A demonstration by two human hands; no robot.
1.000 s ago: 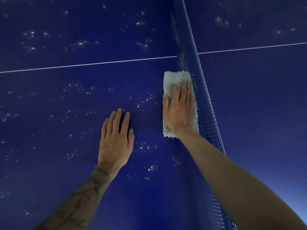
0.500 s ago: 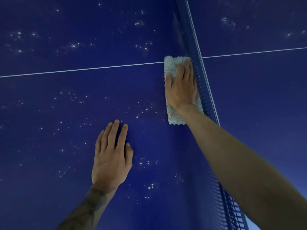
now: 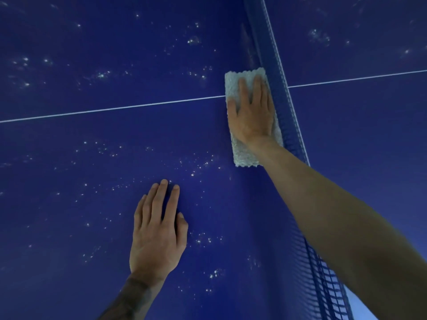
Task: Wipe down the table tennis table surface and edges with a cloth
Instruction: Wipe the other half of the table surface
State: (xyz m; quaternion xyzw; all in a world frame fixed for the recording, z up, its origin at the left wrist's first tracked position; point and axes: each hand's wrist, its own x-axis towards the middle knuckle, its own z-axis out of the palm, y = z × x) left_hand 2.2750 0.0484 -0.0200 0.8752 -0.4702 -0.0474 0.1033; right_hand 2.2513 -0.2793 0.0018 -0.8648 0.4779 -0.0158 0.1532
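Cloth [image 3: 244, 155] pushed further up beside the net [image 3: 284, 107], now across the white line [image 3: 115, 109], lying under the right hand [image 3: 251, 116] with straight pressing fingers, left hand [image 3: 157, 236] flat on the table [image 3: 69, 162].

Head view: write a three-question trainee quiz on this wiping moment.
1. True or false: the right hand presses the cloth flat, right beside the net.
2. The left hand is: A) gripping the cloth, B) resting flat on the table, C) holding the net.
3. Fill in: the cloth overlaps the table's white ____.

Key: 1 true; 2 B; 3 line.
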